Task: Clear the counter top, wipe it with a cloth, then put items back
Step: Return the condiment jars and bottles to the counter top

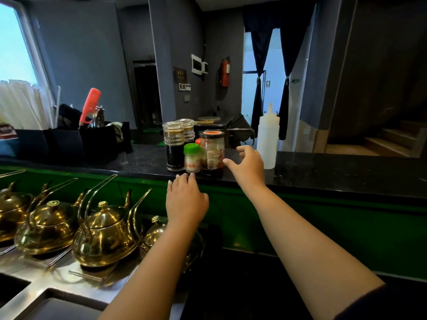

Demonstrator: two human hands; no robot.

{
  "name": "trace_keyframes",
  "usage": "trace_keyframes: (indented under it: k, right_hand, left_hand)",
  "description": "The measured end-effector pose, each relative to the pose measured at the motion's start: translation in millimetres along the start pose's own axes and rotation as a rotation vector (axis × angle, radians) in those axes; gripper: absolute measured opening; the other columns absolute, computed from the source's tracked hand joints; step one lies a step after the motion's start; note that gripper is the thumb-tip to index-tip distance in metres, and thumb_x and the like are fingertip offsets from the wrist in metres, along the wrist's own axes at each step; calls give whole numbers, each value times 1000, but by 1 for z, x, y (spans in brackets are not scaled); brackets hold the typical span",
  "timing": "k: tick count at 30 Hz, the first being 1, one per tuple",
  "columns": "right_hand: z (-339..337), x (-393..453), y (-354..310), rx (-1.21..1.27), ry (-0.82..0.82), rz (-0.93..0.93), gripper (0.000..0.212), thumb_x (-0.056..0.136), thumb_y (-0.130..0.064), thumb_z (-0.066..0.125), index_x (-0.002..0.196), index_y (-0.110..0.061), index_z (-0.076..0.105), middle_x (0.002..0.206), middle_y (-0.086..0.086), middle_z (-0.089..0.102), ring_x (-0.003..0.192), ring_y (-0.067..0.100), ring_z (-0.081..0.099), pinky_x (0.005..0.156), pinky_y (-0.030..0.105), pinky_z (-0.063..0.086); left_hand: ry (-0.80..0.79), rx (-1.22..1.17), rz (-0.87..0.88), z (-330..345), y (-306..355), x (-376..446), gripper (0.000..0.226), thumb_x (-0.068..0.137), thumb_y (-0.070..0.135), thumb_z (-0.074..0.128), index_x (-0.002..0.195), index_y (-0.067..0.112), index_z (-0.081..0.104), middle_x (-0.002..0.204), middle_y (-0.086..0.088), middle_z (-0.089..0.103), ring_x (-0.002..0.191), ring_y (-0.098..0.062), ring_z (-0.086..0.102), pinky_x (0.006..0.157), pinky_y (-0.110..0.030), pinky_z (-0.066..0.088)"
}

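Note:
On the black stone counter top (335,172) stands a cluster of condiments: a dark sauce bottle (173,146), a second ribbed bottle (188,129) behind it, a small shaker with a green cap (192,158) and a glass jar with an orange lid (212,151). My left hand (186,199) is just below the counter's front edge, fingertips under the green-capped shaker, holding nothing. My right hand (248,167) hovers over the counter right beside the jar, fingers spread, not touching it. A white squeeze bottle (267,139) stands to the right of that hand.
Black organiser boxes (67,142) with an orange-handled utensil (89,107) sit at the counter's left end. Below the green front panel (346,227), several brass teapots (104,234) line a steel surface (46,280). A black napkin holder (240,130) stands behind the jar.

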State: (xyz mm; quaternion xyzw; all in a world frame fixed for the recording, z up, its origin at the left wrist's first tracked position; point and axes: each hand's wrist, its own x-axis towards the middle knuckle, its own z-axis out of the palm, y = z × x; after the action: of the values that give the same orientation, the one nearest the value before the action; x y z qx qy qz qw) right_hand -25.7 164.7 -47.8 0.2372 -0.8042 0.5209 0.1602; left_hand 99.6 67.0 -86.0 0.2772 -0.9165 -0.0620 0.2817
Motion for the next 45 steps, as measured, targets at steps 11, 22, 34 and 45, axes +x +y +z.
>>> trace_keyframes:
  k: [11, 22, 34, 45]
  right_hand:
    - [-55, 39, 50, -38, -2, 270, 82, 77, -28, 78, 142, -12, 31, 140, 12, 40, 127, 33, 43, 100, 46, 46]
    - [-19, 68, 42, 32, -189, 189, 61, 81, -23, 76, 131, -11, 43, 132, 11, 54, 121, 32, 53, 92, 41, 46]
    - [27, 77, 27, 182, -420, 166, 65, 83, -25, 74, 138, -17, 42, 134, 10, 55, 124, 30, 51, 103, 51, 44]
    - [-31, 38, 36, -379, -451, 68, 54, 96, -37, 53, 145, -17, 39, 144, 9, 46, 130, 30, 46, 102, 43, 44]
  left_hand:
    - [125, -184, 312, 35, 57, -21, 50, 97, 28, 48, 146, 20, 38, 151, 0, 37, 143, -19, 26, 112, -26, 10]
    - [94, -203, 302, 37, 54, -21, 59, 97, 19, 46, 150, 30, 23, 156, 11, 22, 145, -6, 13, 110, -19, -3]
    - [55, -179, 321, 42, 45, -15, 69, 93, 14, 49, 150, 36, 16, 157, 17, 15, 144, -2, 8, 110, -18, -9]
    - [-69, -74, 292, 29, 54, -16, 73, 91, 13, 51, 152, 31, 16, 159, 12, 14, 147, -8, 8, 116, -28, 7]
